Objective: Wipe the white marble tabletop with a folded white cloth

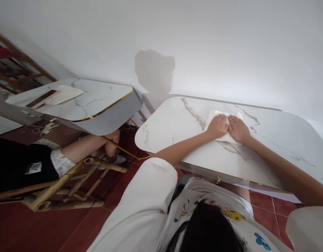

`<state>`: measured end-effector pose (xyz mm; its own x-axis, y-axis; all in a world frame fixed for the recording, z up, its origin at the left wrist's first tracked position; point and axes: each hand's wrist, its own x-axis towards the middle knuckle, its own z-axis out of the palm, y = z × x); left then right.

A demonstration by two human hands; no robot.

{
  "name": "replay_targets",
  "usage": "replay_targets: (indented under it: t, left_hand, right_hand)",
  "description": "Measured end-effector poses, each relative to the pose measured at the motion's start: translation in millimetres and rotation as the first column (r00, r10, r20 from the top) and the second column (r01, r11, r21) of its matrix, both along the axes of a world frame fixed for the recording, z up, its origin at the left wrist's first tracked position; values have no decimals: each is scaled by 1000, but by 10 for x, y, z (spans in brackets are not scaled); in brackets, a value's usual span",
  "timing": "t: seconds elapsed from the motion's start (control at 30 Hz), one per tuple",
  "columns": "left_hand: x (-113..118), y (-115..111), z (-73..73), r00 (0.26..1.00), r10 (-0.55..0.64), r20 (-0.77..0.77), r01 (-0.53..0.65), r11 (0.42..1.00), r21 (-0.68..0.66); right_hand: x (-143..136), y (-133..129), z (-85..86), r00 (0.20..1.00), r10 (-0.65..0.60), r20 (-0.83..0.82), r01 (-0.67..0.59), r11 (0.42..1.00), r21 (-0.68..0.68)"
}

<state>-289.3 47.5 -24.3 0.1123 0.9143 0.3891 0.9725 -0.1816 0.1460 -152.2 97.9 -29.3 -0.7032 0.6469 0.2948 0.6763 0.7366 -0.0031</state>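
Note:
A white folded sheet, tissue or cloth (215,113), lies on the marble-patterned tabletop (166,129). My left hand (217,126) rests flat on its left part, fingers stretched towards the wall. Right beside it, my right hand (238,128) lies palm down on the right part, its fingers angled to the left. The thumbs meet or nearly meet in the middle. Much of the sheet is covered by the hands, and whatever is under it is hidden.
To the left, a second marble-patterned table (98,91) with ribbed sides bears a phone-like dark object (42,99) and a pale sheet (65,94). Another person's legs (84,145) and a bamboo chair (69,185) are beside it. A white wall (229,45) stands behind both tables.

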Motion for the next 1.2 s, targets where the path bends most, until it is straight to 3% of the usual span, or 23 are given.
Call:
replay_targets:
  t: [0.17,0.27,0.4,0.6,0.7,0.8,1.2]
  left_hand:
    - [252,-826,42,999,35,-12,-36,996,-84]
    - [398,-1147,86,998,61,4,-60,987,-148]
    - [628,-1283,128,998,64,24,-58,983,-174]
    - [950,-1253,126,999,-26,25,29,992,-125]
    - [955,-1151,95,998,-61,27,63,992,-109]
    - [867,-912,63,996,-73,42,77,992,-100]
    - [461,659,11,996,-70,49,72,997,-40]
  right_hand:
    - [264,-767,-12,999,33,-37,-32,999,27]
    - [405,-1071,4,998,63,-31,-62,998,25]
    - [630,-1223,46,999,44,-23,-44,999,-15]
    - [1018,-1226,45,999,-14,-39,12,998,-54]
    - [1058,-1124,21,1000,-1,-28,0,999,-45]
    - [976,-897,8,1000,2,-22,-3,999,-36]
    - [477,528,138,997,-64,31,67,992,-108]
